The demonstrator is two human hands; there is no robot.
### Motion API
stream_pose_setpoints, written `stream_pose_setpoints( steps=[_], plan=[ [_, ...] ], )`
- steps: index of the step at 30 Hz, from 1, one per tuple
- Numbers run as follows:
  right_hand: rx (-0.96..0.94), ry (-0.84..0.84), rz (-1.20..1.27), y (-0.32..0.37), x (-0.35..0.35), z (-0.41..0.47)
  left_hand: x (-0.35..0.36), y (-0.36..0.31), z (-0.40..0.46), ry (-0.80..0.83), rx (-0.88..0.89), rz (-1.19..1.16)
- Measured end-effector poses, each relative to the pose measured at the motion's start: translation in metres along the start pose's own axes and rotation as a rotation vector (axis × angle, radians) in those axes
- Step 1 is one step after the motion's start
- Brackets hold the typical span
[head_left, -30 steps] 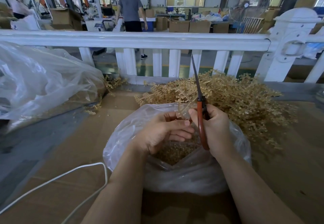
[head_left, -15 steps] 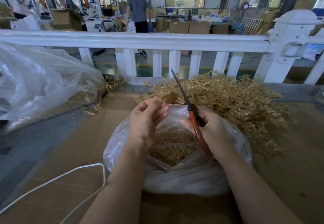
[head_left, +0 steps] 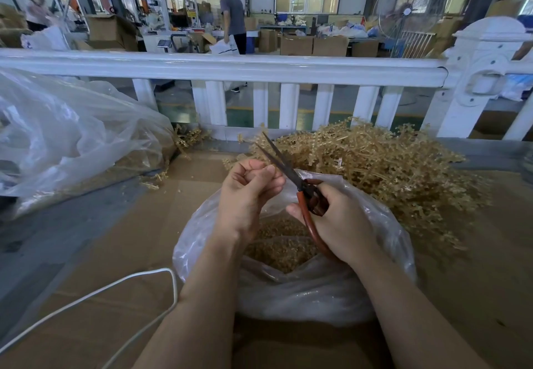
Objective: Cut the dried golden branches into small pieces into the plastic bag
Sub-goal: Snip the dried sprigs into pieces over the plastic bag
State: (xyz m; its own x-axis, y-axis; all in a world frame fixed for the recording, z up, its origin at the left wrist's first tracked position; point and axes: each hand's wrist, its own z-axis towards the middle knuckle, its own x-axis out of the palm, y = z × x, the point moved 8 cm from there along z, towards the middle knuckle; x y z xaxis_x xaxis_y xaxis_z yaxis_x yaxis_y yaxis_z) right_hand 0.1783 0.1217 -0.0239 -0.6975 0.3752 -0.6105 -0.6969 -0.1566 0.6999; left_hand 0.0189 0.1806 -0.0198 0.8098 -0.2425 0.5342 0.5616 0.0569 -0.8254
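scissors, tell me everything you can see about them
The scissors have two long, dark, narrow blades that look like dull metal, and reddish-brown loop handles. The blades are slightly parted and point up and left, toward the branch pile by the white fence. The right hand grips the handles, fingers through the loops, above the open plastic bag. The left hand is curled close beside the blades; whether it touches them is unclear.

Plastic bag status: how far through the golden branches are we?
Done: the plastic bag already holds a layer of cut pieces. In hand: the right hand grips the scissors, blades open above the bag; the left hand has its fingers curled, and I cannot tell whether it holds a sprig. Left: a large pile of uncut golden branches behind the bag, so plenty remains.
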Motion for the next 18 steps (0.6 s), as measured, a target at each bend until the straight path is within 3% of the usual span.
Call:
stream_pose_setpoints(
  steps=[18],
  plan=[
    [0.04, -0.027, -0.199, -0.0045, -0.0006, -0.0024, 0.0031, -0.0076, -0.0009, 0.086, 0.189, 0.163]
  ],
)
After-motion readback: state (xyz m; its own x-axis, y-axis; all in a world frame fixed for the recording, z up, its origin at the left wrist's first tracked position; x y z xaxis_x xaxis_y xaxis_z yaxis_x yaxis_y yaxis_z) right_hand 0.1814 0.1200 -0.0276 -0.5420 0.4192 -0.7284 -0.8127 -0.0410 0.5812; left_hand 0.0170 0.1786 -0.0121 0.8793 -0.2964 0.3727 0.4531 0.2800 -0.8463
